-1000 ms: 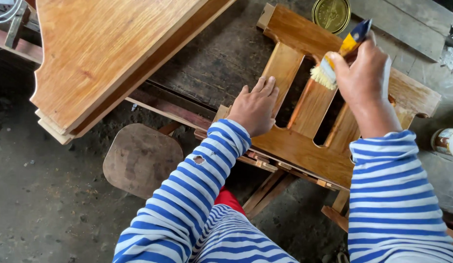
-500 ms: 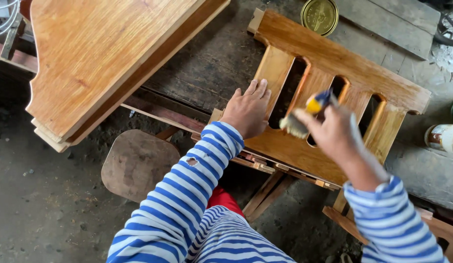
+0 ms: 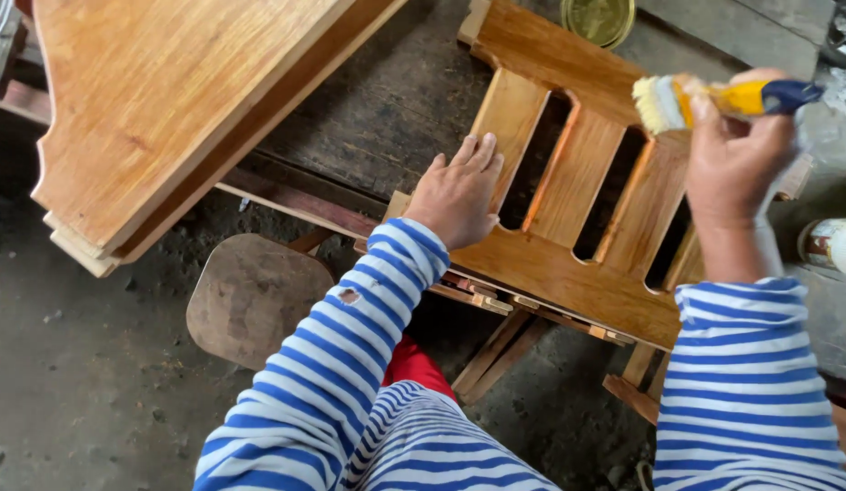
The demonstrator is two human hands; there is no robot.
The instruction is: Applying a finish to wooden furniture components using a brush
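Right hand [image 3: 737,164] in a closed grip on a yellow-handled paintbrush [image 3: 714,96], bristles raised over the slatted wooden frame [image 3: 569,173], left hand [image 3: 459,191] open, flat on a slat beside that grip

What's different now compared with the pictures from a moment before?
The right hand with the paintbrush dipped down toward the middle slats half a second ago and has now lifted back up to the right, bristles off the wood. The left hand stayed flat on the slatted wooden frame. The tin, stool and stacked boards look unmoved.
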